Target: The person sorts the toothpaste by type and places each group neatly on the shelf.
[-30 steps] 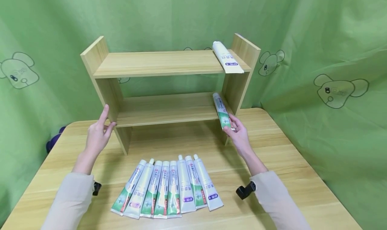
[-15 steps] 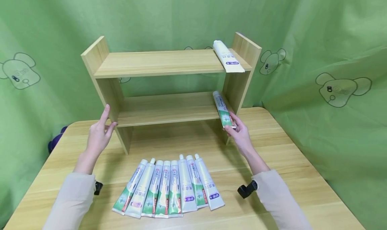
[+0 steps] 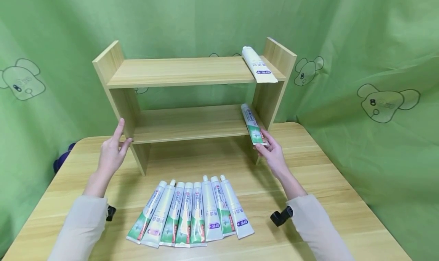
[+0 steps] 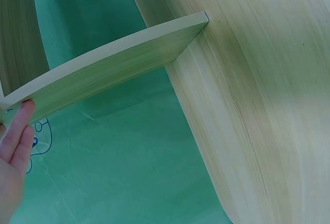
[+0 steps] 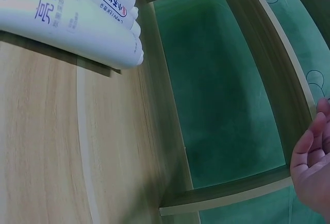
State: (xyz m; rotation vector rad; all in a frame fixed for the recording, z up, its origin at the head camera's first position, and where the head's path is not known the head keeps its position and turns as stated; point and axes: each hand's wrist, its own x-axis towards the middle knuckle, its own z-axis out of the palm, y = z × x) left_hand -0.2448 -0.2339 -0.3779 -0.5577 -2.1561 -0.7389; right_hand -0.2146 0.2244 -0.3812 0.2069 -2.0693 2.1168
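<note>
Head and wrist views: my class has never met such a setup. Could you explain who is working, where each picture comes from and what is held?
No machine here: just a person's bare left hand and right hand. The wide picture looks forward and down from the head; the other two come from each wrist. On the pale wooden table, eight white tubes with green or purple printing lie fanned before a light wooden shelf. The right hand holds the flat end of a white-and-green tube on the lower board. The left appears to touch the shelf's left side.
</note>
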